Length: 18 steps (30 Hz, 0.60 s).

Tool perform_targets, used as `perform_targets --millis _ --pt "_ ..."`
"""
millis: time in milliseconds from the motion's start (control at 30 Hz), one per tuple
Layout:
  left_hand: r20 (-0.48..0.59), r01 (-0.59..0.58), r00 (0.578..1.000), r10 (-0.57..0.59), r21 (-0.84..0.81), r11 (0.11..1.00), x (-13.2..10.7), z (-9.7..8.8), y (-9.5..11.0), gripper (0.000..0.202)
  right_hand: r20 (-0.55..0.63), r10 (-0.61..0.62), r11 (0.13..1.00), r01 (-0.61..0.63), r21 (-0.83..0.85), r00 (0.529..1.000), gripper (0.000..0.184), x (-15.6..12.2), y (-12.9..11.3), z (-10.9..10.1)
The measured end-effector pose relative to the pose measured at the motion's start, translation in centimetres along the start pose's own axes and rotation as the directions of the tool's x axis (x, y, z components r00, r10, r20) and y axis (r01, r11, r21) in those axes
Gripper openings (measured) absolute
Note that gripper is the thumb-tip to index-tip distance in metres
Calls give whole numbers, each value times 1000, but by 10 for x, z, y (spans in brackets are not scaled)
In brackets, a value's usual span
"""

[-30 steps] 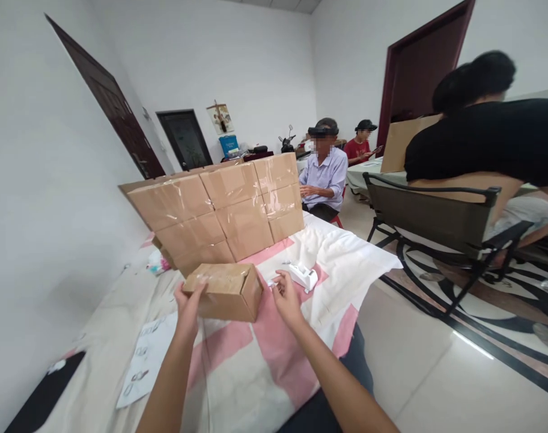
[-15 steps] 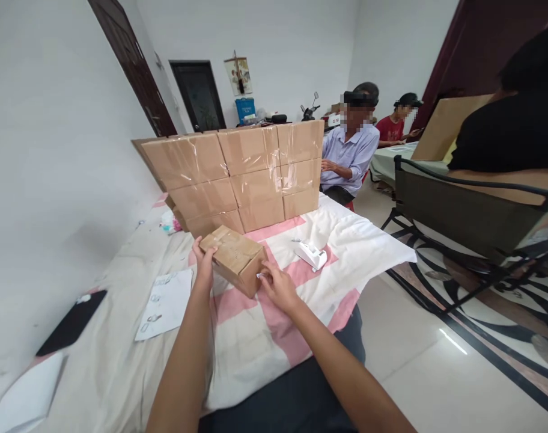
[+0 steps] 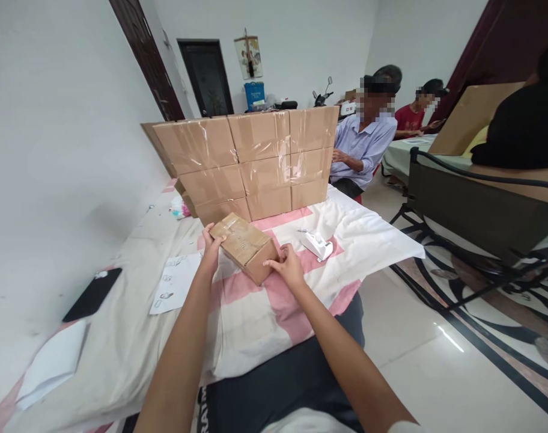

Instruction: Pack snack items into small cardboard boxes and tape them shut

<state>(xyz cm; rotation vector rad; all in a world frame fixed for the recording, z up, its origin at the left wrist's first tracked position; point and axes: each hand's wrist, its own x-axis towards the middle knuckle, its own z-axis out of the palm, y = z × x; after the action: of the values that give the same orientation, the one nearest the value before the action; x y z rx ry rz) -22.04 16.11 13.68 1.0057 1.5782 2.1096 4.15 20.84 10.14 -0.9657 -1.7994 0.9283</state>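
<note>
A small brown cardboard box (image 3: 247, 243) lies at an angle on the cloth in front of me. My left hand (image 3: 212, 240) grips its left end, thumb on top. At the opposite end, my right hand (image 3: 286, 264) touches the end face with the thumb, and its index finger is near the box's edge. Thumb and index finger are apart there, and I can make out nothing between them. A white tape dispenser (image 3: 317, 245) stands on the cloth right of the box. Behind it rises a wall of stacked, taped cardboard boxes (image 3: 265, 162).
A pink and white cloth (image 3: 242, 337) covers the table. To the left lie a printed sheet (image 3: 170, 288), a black flat object (image 3: 92, 294) and white folded paper (image 3: 53, 367). A person in a light shirt (image 3: 362, 147) sits behind the stack; a folding chair (image 3: 481, 204) stands right.
The camera view has shifted, so everything sits differently in frame. My right thumb and index finger, earlier pinched at a small white bit by the box end, are now apart. The left hand keeps its grip.
</note>
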Motion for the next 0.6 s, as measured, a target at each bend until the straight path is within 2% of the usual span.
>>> perform_targets --millis 200,433,467,500,600 --pt "-2 0 1000 0 23 1000 2 7 -1 67 76 -23 995 16 94 997 40 3 5 -2" --pt "-46 -28 999 28 10 1000 -1 5 -7 69 26 -98 995 97 37 995 28 -9 -12 -8" --pt "-52 -31 998 31 6 999 -1 5 -8 70 29 -122 992 121 24 992 33 -11 -16 -9" --pt "-59 -35 998 35 0 999 -1 7 -8 72 41 -149 989 149 12 988 47 -13 -19 -9" --pt "-79 -49 996 47 -15 999 -1 13 -9 74 128 -201 977 209 -51 971 116 -20 -28 -7"
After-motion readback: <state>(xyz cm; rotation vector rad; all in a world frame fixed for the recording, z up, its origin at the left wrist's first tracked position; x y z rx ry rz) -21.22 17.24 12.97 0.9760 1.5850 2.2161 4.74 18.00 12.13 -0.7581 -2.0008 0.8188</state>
